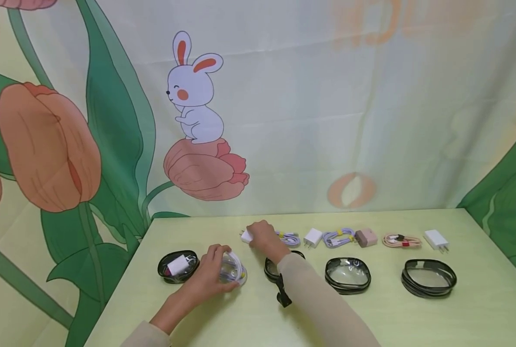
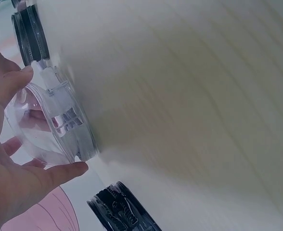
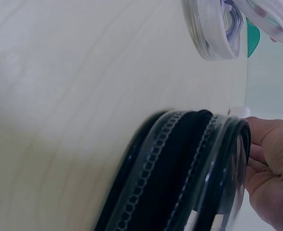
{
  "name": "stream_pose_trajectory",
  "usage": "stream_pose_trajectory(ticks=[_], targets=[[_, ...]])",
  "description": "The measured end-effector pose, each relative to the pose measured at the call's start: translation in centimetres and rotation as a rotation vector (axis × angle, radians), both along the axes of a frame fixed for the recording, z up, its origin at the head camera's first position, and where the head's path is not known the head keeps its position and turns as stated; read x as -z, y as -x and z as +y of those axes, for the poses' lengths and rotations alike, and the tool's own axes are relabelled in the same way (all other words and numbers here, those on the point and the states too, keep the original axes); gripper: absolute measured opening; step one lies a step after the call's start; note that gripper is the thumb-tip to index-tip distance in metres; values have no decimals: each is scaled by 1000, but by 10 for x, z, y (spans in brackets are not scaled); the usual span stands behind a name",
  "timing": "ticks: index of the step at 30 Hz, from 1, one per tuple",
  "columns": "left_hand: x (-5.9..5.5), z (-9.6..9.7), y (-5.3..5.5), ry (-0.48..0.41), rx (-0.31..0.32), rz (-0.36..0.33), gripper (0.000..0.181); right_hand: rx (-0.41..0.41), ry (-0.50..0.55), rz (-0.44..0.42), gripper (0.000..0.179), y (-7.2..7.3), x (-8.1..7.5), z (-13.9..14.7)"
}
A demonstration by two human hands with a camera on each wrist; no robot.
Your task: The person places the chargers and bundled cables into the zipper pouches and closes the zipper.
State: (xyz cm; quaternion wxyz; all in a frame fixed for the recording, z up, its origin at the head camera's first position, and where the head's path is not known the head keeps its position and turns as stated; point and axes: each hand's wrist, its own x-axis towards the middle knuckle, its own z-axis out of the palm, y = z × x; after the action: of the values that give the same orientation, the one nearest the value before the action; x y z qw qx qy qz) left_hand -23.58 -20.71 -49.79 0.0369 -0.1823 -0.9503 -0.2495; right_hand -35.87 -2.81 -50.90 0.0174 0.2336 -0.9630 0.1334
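Observation:
My left hand (image 1: 208,275) grips a small round clear zip case (image 1: 242,275) by its sides, with its lid raised. Inside lies a coiled lilac cable with a yellow tie. In the left wrist view, the thumb and fingers spread round the case's clear wall (image 2: 59,115). Toward the back of the table, my right hand (image 1: 266,239) pinches a white charger plug (image 1: 246,236), whose prongs point left. The right wrist view shows only a white edge of that plug (image 3: 239,112) beyond a black-trimmed case (image 3: 175,173).
A black-trimmed case (image 1: 177,266) holding a white charger sits at left. More black-trimmed cases (image 1: 348,275) stand under the right forearm and to its right. Along the back lie lilac cables (image 1: 289,238), a white charger (image 1: 313,237), a pink charger (image 1: 366,237), a pink cable (image 1: 401,241) and another white charger (image 1: 436,240).

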Motion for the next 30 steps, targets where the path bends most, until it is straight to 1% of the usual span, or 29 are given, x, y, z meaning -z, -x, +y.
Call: stream_pose_trajectory(ticks=[3,8,12,16,22,25,30], targets=[[0,0,0,5,-2,-3,81,-6,3,2,28,1,-1,3],[1,0,1,12,-8,-12,81,-3,32,-27,37,0,-2,6],[1,0,0,14,-10,-16,81,-9,74,-48,33,1,-4,8],[1,0,0,17,-11,-14,81,-33,93,-66,34,1,-10,10],[0,0,2,21,-12,-23,82,-58,92,-95,45,0,-15,12],[0,0,2,22,-11,-27,82,-75,122,-98,43,-1,-15,14],[0,1,1,25,-13,-24,82,-89,202,-106,41,-3,-17,17]])
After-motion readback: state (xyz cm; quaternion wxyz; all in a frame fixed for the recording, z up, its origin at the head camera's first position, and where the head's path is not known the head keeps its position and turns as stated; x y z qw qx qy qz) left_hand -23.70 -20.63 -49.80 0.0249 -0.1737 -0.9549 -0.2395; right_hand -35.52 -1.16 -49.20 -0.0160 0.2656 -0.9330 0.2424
